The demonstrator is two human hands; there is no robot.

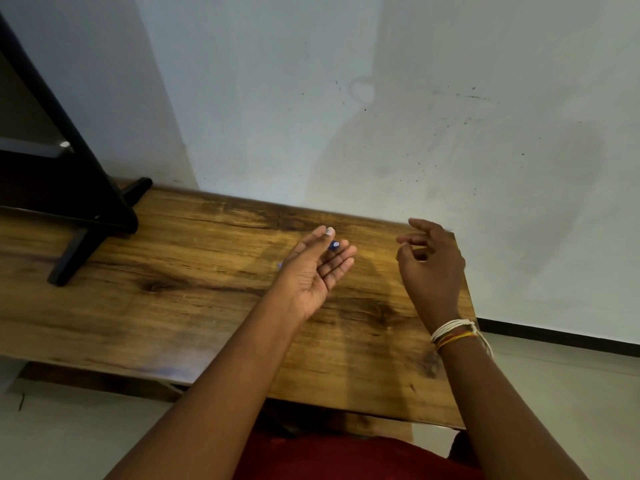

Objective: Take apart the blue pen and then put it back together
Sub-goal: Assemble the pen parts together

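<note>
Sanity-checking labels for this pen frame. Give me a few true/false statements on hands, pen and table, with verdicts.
1. The left hand is open, palm turned up. True.
2. The blue pen lies whole in plain view on the table. False: only small blue bits show behind the left hand's fingers; the rest is hidden.
3. The right hand grips the pen. False: its fingers are loosely curled and hold nothing visible.
4. Thread bands sit on the right wrist. True.
5. A black stand rests on the wooden table at the left. True.

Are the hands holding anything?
The right hand holds nothing. A blue pen peeks out behind the open left hand; whether it is held cannot be told.
</note>
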